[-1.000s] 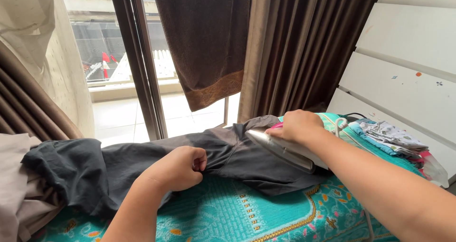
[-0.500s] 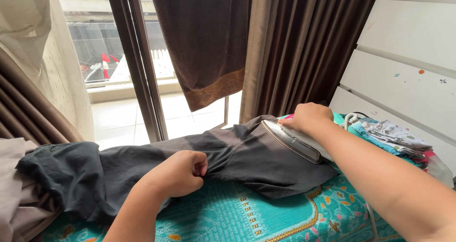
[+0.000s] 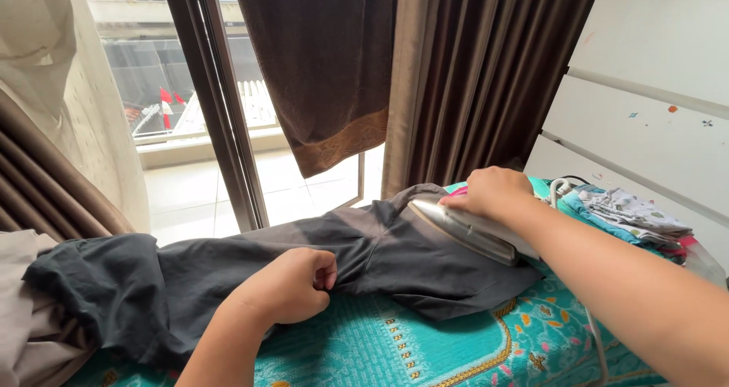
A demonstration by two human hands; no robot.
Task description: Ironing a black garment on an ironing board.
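Teal patterned cover [image 3: 425, 341] – dark grey garment [image 3: 250, 258], wrinkled; left hand [image 3: 285, 287] pinches it, right hand [image 3: 493, 191] grips iron [image 3: 463, 231].

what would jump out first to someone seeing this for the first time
A dark grey garment stretches across a turquoise patterned cloth. The right hand grips a silver-soled iron tilted on the garment's right end. The left hand pinches the fabric at centre.

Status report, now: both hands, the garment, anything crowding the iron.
Left hand fisted, pinching dark grey garment. Right hand gripping iron, soleplate tilted on the garment. Folded clothes pile and white cord close beside the iron.
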